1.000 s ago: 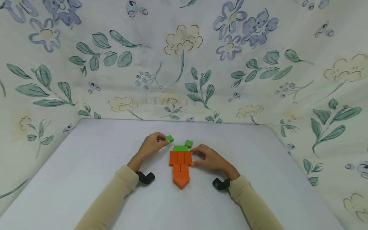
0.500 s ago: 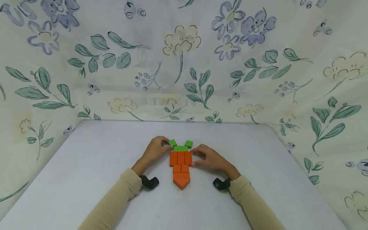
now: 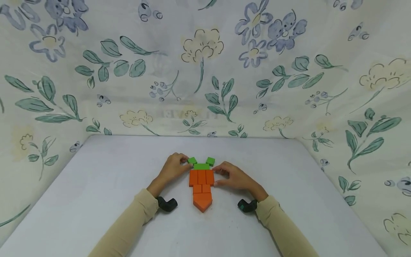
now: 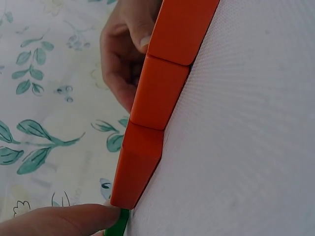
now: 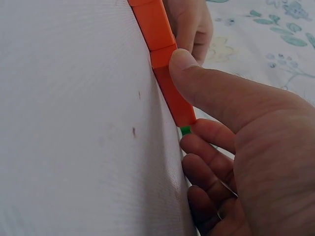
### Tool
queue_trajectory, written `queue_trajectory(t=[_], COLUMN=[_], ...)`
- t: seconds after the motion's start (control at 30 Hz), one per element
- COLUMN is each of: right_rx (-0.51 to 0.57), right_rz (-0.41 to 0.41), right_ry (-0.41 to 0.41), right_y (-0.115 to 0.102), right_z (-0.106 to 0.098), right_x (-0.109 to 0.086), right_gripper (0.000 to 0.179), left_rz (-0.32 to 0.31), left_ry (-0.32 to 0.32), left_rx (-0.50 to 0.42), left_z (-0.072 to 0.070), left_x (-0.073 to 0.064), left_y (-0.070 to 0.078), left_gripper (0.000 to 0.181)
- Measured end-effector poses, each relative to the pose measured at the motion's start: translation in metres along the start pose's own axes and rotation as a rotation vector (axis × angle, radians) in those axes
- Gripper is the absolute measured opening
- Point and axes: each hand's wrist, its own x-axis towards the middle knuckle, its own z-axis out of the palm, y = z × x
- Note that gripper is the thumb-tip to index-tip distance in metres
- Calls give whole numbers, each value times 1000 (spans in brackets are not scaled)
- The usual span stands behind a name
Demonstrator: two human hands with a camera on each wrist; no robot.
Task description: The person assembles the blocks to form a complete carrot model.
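Orange and green blocks lie together in a carrot shape. Three long orange blocks (image 3: 201, 177) stand side by side above two small orange blocks (image 3: 197, 188) and a pointed orange block (image 3: 202, 202). A green bar (image 3: 201, 166) lies along the top, with a tilted green block at each upper corner. My left hand (image 3: 171, 167) pinches the left green block (image 3: 192, 160); its thumb shows beside the green in the left wrist view. The right green block (image 3: 210, 161) lies untouched. My right hand (image 3: 236, 175) holds the rightmost long orange block (image 5: 174, 93) between thumb and forefinger.
The blocks rest on a white table (image 3: 80, 200). A white cloth with flowers and leaves (image 3: 205, 89) rises behind it and at both sides. Each wrist wears a black camera mount (image 3: 167, 204), just above the table.
My left hand has moved right and slightly nearer, bringing the green block up to the left end of the green bar. My right hand has stayed at the orange block.
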Motion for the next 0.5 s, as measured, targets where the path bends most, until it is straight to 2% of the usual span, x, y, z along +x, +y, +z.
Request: queue_trajectory(t=[0.33, 0.5], right_rx=[6, 31], right_rz=[9, 8], right_ry=[8, 7], right_y=[0, -2], right_z=[-2, -2], right_x=[-3, -2], right_gripper=[52, 62], left_rz=[19, -1], left_ry=[-4, -17], left_rx=[35, 52], left_z=[1, 0], left_x=[0, 1], left_y=[3, 3], left_gripper=[36, 39])
